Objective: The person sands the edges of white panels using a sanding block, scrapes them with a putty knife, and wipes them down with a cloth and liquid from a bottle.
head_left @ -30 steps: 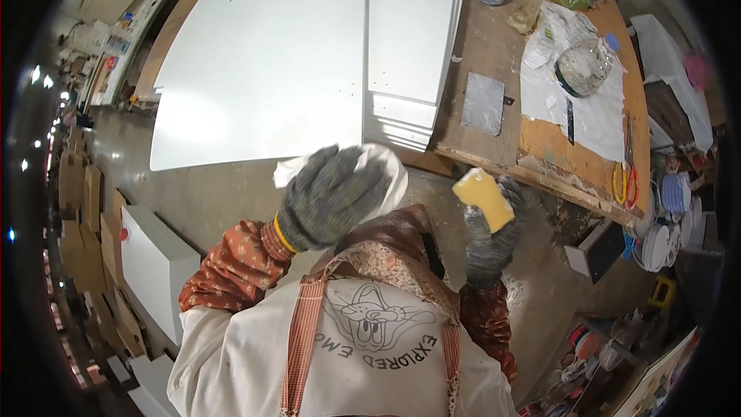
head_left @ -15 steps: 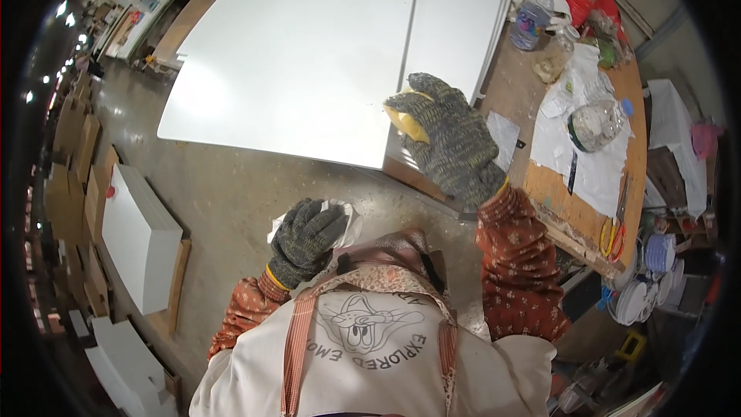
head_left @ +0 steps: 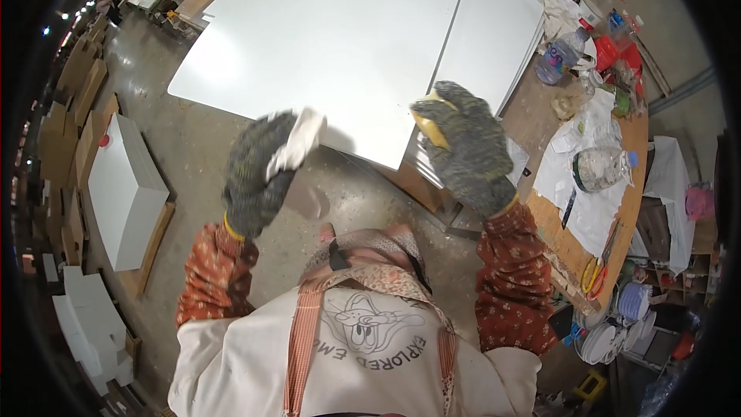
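My left hand (head_left: 258,174), in a dark knitted glove, is closed on a white cloth (head_left: 299,140) in front of the near edge of a large white panel (head_left: 324,38). My right hand (head_left: 467,150), gloved alike, is closed round a small yellow piece (head_left: 432,127), perhaps a sponge or folded cloth. It hovers by the panel's near right corner. A narrower white panel (head_left: 490,38) lies alongside the large one, a thin dark gap between them.
To the right, a wooden table (head_left: 634,162) bears a clear plastic jar (head_left: 602,168) on white paper, a bottle (head_left: 562,55) and scissors (head_left: 596,274). Stacked white boards (head_left: 123,193) stand on the floor at left. White buckets (head_left: 606,340) sit at lower right.
My left hand has risen with the white cloth from near my body toward the panel edge. The right hand still holds the yellow piece. The view has shifted slightly.
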{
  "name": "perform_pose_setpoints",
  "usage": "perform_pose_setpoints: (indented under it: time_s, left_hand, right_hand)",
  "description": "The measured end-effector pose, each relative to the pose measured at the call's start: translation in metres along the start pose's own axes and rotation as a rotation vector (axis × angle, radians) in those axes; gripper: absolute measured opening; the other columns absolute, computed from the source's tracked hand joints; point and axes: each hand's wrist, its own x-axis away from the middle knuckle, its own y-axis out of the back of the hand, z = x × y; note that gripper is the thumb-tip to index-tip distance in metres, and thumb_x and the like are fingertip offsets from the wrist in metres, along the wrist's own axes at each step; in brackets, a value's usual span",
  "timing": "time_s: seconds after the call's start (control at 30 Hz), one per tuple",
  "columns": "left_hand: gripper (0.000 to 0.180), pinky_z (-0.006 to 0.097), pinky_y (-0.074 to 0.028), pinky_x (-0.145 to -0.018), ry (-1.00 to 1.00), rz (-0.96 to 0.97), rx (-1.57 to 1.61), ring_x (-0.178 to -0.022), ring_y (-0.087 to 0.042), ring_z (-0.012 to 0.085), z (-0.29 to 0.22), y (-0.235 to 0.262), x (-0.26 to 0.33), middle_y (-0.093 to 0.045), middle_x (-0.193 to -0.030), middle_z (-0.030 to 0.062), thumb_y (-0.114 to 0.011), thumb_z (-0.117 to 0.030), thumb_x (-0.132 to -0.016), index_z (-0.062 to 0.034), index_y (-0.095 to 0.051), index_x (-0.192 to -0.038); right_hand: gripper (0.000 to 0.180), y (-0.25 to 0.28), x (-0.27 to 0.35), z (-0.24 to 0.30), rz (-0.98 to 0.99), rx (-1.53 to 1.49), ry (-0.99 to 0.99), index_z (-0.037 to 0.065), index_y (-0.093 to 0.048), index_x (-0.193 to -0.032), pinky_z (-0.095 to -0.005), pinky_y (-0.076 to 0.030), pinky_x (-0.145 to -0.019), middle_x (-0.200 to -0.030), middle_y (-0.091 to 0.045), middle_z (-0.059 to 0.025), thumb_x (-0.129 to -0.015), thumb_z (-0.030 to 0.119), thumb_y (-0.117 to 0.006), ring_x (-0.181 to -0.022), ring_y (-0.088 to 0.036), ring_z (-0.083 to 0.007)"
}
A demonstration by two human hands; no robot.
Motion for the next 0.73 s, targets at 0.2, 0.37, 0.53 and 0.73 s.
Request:
perform_pose_setpoints:
  time_s: [0.2,0.37,0.53,0.73]
  left_hand:
    - [0.046,0.034,-0.044,-0.093,-0.018,-0.057,0.098,-0.108,-0.056,0.0252,-0.023,-0.033,-0.079,-0.057,-0.121,0.0156,-0.062,0.004,-0.076,0.0012,-0.052,-0.121]
    - [0.043,0.034,-0.045,-0.095,-0.100,0.187,-0.110,-0.104,-0.057,0.0246,-0.037,-0.086,-0.107,-0.059,-0.115,0.0147,-0.066,-0.014,-0.078,-0.0022,-0.054,-0.118]
    - [0.044,0.036,-0.043,-0.099,-0.490,0.351,-0.294,-0.107,-0.055,0.0239,-0.051,-0.113,-0.093,-0.058,-0.115,0.0125,-0.071,-0.021,-0.075,-0.0109,-0.057,-0.115]
    - [0.055,0.044,-0.032,-0.106,-0.238,0.962,0.200,-0.125,-0.042,0.0273,-0.054,-0.082,-0.057,-0.043,-0.138,0.0095,-0.067,-0.019,-0.073,-0.0181,-0.052,-0.126]
  right_hand:
    - [0.041,0.006,0.000,-0.003,-0.068,0.026,-0.067,0.017,-0.061,-0.113,-0.0409,-0.046,-0.092,-0.120,-0.055,-0.0123,-0.073,0.014,-0.069,-0.109,-0.054,-0.0276]
    - [0.047,0.013,0.030,-0.005,-0.230,-0.096,-0.130,0.012,-0.059,-0.114,-0.0407,-0.044,-0.097,-0.122,-0.054,-0.0122,-0.070,0.015,-0.075,-0.114,-0.051,-0.0284]
    - [0.049,0.016,0.080,-0.014,-0.387,-0.060,-0.401,0.007,-0.061,-0.110,-0.0400,-0.041,-0.102,-0.124,-0.054,-0.0151,-0.065,0.017,-0.080,-0.120,-0.049,-0.0289]
    - [0.061,0.030,0.108,-0.018,-0.412,-0.135,-0.594,0.007,-0.054,-0.122,-0.0434,-0.037,-0.104,-0.128,-0.052,-0.0159,-0.068,0.022,-0.079,-0.123,-0.046,-0.0298]
